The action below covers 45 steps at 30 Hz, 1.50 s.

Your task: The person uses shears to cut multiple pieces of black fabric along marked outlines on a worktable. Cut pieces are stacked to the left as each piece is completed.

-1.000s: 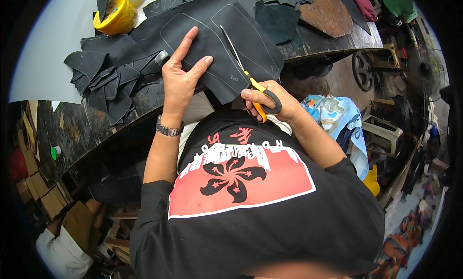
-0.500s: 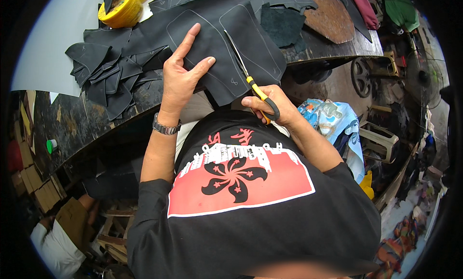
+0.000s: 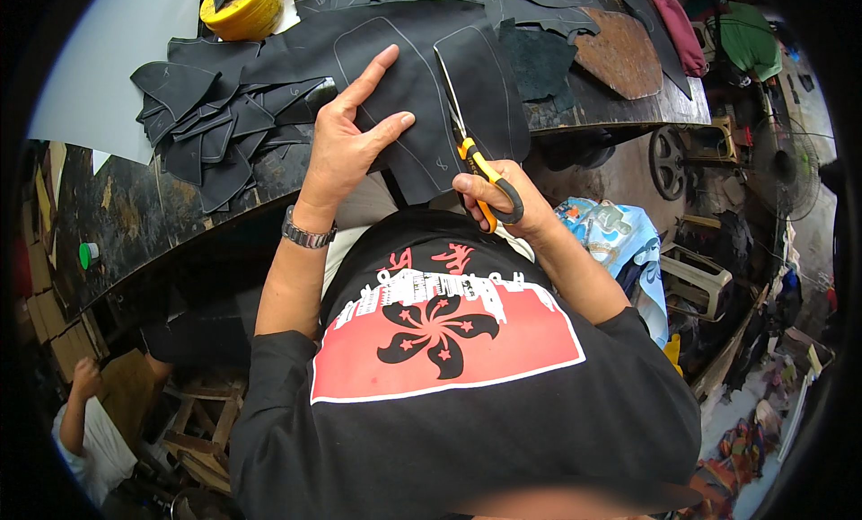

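Note:
A black leather-like sheet [image 3: 409, 98] with pale curved outlines hangs over the table's near edge. My left hand [image 3: 346, 147] holds it, index finger and thumb spread on top; its other fingers are hidden, apparently underneath. Scissors [image 3: 478, 165] with yellow-and-black handles are in my right hand [image 3: 516, 192], fingers in the loops. Their blades lie along the sheet's right part, slightly parted, between two drawn outlines and pointing away from me. Left of the sheet is a pile of cut black pieces [image 3: 211, 129].
On the dark worktable [image 3: 135, 228] stand a yellow tub [image 3: 242, 13] and a green-lidded container [image 3: 88, 254]. A brown board [image 3: 620, 53] lies at the far right. Light-blue printed cloth [image 3: 615, 228], a plastic stool [image 3: 696, 282] and a fan [image 3: 781, 165] are on my right. Another person [image 3: 94, 444] is at lower left.
The scissors' handles have spread apart and the blades have parted slightly. My left hand keeps its place on the sheet. The other person's hand has come up. The whole view has shifted a little.

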{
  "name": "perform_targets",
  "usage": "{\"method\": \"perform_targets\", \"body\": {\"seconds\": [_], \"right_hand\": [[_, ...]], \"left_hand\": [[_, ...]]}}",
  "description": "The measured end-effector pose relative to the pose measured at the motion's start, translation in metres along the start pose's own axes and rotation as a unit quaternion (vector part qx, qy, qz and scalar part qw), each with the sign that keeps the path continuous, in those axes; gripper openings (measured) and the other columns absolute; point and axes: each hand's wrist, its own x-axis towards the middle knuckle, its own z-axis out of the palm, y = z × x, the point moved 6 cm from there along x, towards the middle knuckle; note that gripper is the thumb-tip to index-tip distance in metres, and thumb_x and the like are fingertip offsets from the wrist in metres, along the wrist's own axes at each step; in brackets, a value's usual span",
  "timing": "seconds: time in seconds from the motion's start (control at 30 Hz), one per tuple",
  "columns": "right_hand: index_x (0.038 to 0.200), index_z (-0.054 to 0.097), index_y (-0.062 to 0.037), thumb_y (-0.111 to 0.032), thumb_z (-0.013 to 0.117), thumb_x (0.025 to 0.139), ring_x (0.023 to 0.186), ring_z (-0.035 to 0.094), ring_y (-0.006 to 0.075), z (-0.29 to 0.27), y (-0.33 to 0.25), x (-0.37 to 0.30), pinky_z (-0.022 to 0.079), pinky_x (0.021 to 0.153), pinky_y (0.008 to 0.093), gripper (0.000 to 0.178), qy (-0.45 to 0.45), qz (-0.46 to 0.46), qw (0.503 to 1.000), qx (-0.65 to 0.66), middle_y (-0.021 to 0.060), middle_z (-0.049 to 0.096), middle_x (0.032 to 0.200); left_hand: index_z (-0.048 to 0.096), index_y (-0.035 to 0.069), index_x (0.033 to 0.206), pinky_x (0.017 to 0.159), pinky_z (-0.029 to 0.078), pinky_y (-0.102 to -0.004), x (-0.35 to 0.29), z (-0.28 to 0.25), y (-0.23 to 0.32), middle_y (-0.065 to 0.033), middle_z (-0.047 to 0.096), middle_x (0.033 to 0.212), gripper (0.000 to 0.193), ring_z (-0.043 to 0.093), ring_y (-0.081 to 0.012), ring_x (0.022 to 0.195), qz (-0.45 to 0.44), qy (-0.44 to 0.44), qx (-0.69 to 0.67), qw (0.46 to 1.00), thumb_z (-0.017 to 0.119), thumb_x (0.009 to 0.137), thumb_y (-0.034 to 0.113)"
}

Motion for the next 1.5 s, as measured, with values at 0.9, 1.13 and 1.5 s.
{"method": "perform_targets", "body": {"seconds": [0.9,1.13,1.5], "right_hand": [[0.072,0.057,-0.0059,-0.039,0.073,0.084,0.047,0.051,0.009,0.006,-0.003,0.01,0.04,0.043,0.0213,0.039,-0.025,-0.028,0.998,0.051,0.0014,0.053,0.06],[0.065,0.056,-0.0063,-0.038,0.073,0.084,0.044,0.05,0.0087,0.001,-0.004,0.005,0.039,0.042,0.0222,0.04,-0.012,-0.014,0.999,-0.033,0.0011,0.051,0.054],[0.069,0.057,-0.0046,-0.04,0.071,0.085,0.048,0.053,0.0101,0.001,-0.016,0.012,0.04,0.042,0.0226,0.041,-0.016,-0.029,0.999,0.008,0.0027,0.054,0.06]], "left_hand": [[0.047,0.002,0.138,0.108,0.035,-0.0305,0.0,-0.003,-0.004,-0.013,0.052,0.138,0.065,0.049,-0.0189,0.127,0.009,0.071,0.025,0.997,0.073,0.078,0.001],[0.048,0.001,0.138,0.106,0.038,-0.0292,0.002,-0.005,-0.003,-0.0132,0.054,0.137,0.066,0.051,-0.0173,0.123,-0.017,0.043,0.002,0.999,0.073,0.077,0.0],[0.049,0.002,0.137,0.097,0.045,-0.0264,0.003,-0.002,0.006,-0.0113,0.058,0.131,0.065,0.057,-0.013,0.111,-0.011,0.012,0.023,1.0,0.072,0.077,-0.002]]}}
